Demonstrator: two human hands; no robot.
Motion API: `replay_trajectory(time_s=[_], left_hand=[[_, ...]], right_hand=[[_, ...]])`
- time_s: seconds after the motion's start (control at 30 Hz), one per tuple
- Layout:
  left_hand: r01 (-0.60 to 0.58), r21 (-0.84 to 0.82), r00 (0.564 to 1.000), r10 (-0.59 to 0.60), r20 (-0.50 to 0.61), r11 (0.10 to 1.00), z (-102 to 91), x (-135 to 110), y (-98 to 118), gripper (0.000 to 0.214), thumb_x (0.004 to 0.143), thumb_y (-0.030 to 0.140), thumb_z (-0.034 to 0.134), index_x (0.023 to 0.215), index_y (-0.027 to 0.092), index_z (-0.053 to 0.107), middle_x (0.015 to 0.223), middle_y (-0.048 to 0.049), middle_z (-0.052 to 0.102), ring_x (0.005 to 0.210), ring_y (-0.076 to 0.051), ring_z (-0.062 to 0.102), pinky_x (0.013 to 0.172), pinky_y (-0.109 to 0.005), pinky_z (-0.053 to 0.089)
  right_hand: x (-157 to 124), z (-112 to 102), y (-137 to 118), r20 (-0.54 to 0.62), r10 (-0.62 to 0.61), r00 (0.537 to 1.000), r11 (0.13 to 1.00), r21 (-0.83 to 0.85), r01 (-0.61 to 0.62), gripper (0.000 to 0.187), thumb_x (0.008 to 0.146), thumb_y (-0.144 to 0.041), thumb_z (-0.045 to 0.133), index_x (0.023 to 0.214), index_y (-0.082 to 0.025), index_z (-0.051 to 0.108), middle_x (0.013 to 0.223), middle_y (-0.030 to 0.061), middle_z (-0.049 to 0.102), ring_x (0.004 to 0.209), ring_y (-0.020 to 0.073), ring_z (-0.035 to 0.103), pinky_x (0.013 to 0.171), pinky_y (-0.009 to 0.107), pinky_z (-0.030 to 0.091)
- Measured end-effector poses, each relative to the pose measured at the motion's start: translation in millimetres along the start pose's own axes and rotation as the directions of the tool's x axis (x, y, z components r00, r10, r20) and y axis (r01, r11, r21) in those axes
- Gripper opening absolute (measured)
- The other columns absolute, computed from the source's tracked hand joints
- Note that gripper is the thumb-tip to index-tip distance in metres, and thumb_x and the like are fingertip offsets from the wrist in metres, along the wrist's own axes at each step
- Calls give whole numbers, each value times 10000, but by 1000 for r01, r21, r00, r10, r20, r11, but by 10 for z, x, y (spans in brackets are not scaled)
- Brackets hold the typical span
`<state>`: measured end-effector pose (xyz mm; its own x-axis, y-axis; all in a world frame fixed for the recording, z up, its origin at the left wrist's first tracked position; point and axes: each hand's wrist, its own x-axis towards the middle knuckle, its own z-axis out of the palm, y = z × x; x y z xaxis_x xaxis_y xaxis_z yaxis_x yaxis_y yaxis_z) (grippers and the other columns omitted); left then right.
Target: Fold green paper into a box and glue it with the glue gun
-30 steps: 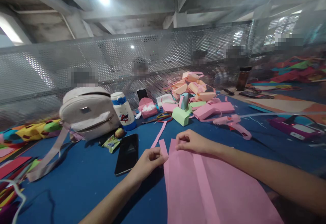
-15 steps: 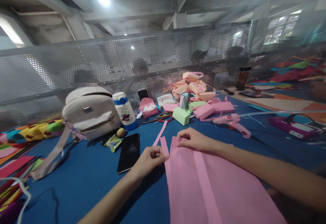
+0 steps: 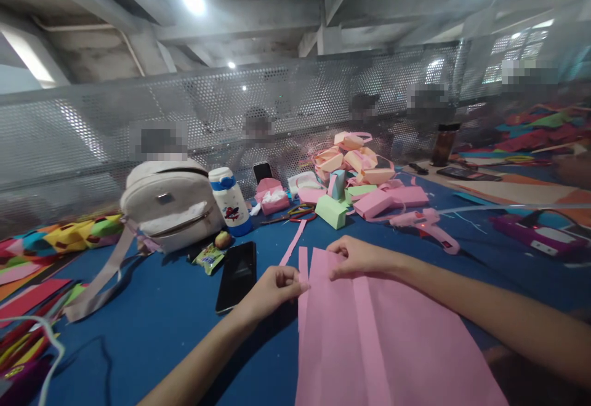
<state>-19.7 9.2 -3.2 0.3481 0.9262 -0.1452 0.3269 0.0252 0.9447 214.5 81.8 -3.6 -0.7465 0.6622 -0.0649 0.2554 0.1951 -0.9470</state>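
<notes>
A large pink paper sheet [image 3: 397, 338] lies before me, with a lengthwise band along it. At its left edge, my left hand [image 3: 279, 289] pinches a narrow pink paper strip [image 3: 303, 261] between thumb and fingers. My right hand [image 3: 357, 257] has its fingers curled over the sheet's far edge, gripping it there. Another thin pink strip [image 3: 294, 243] lies beyond my left hand. A black phone [image 3: 236, 277] rests on the blue table left of that hand. Beyond my right forearm sits a pink glue gun [image 3: 427, 226] with its cord trailing right.
On the left stand a white backpack [image 3: 173, 206] and a white-and-blue bottle [image 3: 229, 203]. Scissors [image 3: 300, 211], a green paper box [image 3: 330, 211] and a heap of peach paper boxes [image 3: 353, 157] sit ahead. A purple power strip [image 3: 538, 234] lies right. A perforated metal screen [image 3: 194, 111] runs behind.
The left strip has drawn upright, closer alongside the sheet, with my left hand still pinching it. My right hand has shifted slightly right on the sheet's far edge. The whole view has moved a little.
</notes>
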Motion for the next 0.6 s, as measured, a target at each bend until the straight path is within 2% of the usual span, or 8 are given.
replay_trajectory(time_s=[0.1, 0.2, 0.43, 0.6], left_hand=[[-32, -1, 999, 32, -38, 999, -4, 9, -8, 542, 636, 647, 749, 603, 156, 522, 533, 57, 436, 528, -82, 375, 524, -224, 240], [-46, -6, 997, 45, -57, 999, -14, 15, -15, 555, 634, 666, 741, 604, 156, 525, 534, 58, 440, 522, -80, 384, 522, -223, 259], [-7, -26, 1000, 7, 14, 1000, -71, 12, -23, 521, 603, 614, 795, 616, 138, 585, 508, 51, 493, 492, -70, 400, 501, -219, 243], [4, -23, 1000, -4, 14, 1000, -97, 21, -43, 522, 585, 608, 806, 608, 142, 572, 506, 54, 492, 482, -63, 388, 494, -215, 246]], right_hand=[[4, -19, 4, -14, -30, 999, 999, -15, 30, 321, 655, -364, 812, 623, -141, 584, 579, -57, 465, 544, 81, 388, 490, 203, 258], [27, -18, 23, -7, -47, 999, 998, 31, 48, 266, 669, -339, 793, 653, -140, 618, 620, -46, 512, 577, 94, 426, 525, 210, 287], [40, -11, 44, -26, -36, 999, 997, -67, 35, 320, 683, -402, 790, 643, -138, 614, 597, -50, 482, 567, 95, 390, 507, 219, 249], [22, -13, 23, -13, -31, 999, 997, -76, 30, 303, 692, -390, 776, 642, -147, 601, 595, -54, 468, 560, 94, 378, 504, 223, 242]])
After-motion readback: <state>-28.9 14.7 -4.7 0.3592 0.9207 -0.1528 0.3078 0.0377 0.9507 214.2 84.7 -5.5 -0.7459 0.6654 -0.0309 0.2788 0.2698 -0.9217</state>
